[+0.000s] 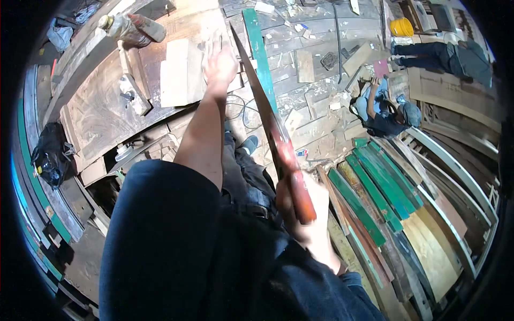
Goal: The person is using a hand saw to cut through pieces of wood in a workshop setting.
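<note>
My right hand (pixel 317 214) is wrapped round the red-orange handle of a handsaw (pixel 258 96). Its long, dark blade slants forward and left, with the tip beside my left hand (pixel 219 60). That hand lies flat, fingers stretched out, on pale wood at the right end of the workbench (pixel 99 125). A short pale board (pixel 175 75) sits just left of it on the bench top. Whether the saw's teeth touch any wood cannot be made out.
Two bottles (pixel 124 31) and a wooden hand tool (pixel 134 95) rest on the bench. A green plank (pixel 258 48) lies beyond the blade. Green boards (pixel 385 176) are stacked at right. One person (pixel 386 113) crouches far right; another (pixel 450 58) stands behind, near a yellow bucket (pixel 401 28).
</note>
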